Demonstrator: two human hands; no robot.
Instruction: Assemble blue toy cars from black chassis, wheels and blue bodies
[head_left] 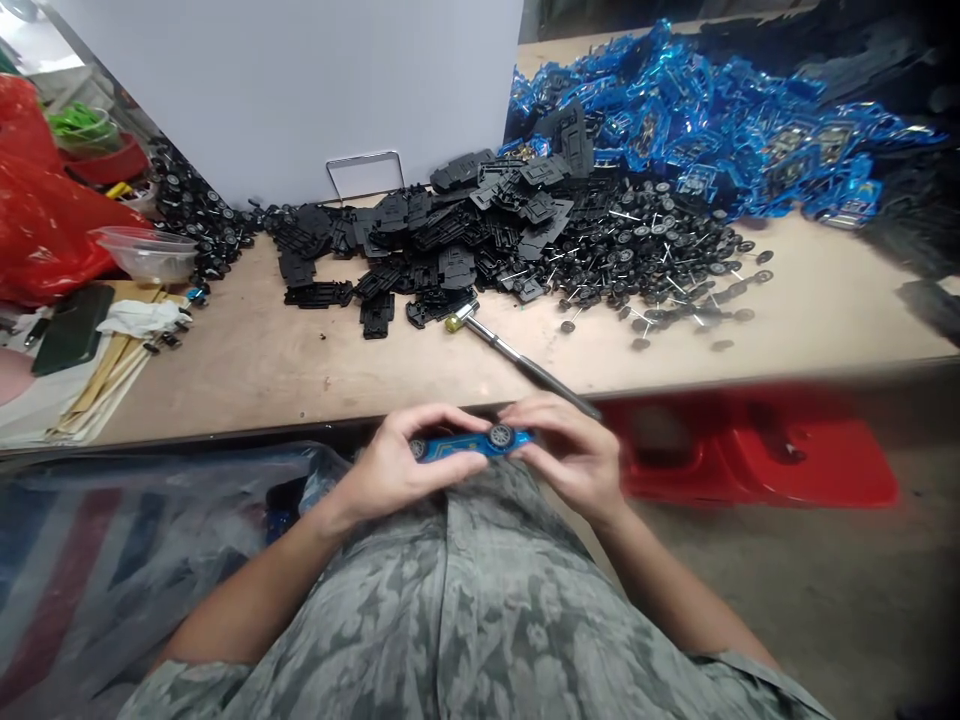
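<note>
**Inspector:** In the head-worn view, what is the work surface?

**Fitter:** A pale plywood bench (300, 375) with a dark front edge. A smooth white partition panel (285, 90) stands at its far side. Beyond the front edge at right, a blurred red plastic moulding (757, 455) sits above a grey concrete floor (795, 600).

**Inspector:** What materials lie on the bench?

**Fitter:** Matte black plastic chassis plates (420, 250) form a loose, overlapping heap. To their right lie wheel-and-axle sets (637, 245), each with small black wheels on thin, bright metal pins. Behind them rises a mound of glossy blue pieces (697, 130), too jumbled to identify. A hammer (521, 358) with a yellow cylindrical tip and a slim steel shaft lies in front of the heap. Its shaft runs toward the bench's front edge. At far left are a clear plastic bowl (146, 255) and a crumpled red plastic bag (37, 215).

**Inspector:** State the position of the hands.

**Fitter:** Both are closed narrowly on a blue toy car (472, 443), held level just in front of the bench edge and above a camouflage-pattern shirt (450, 600). The left hand (397, 465) grips one end and the right hand (570, 455), slightly blurred, grips the other. Two black wheels on the car face the camera.
</note>
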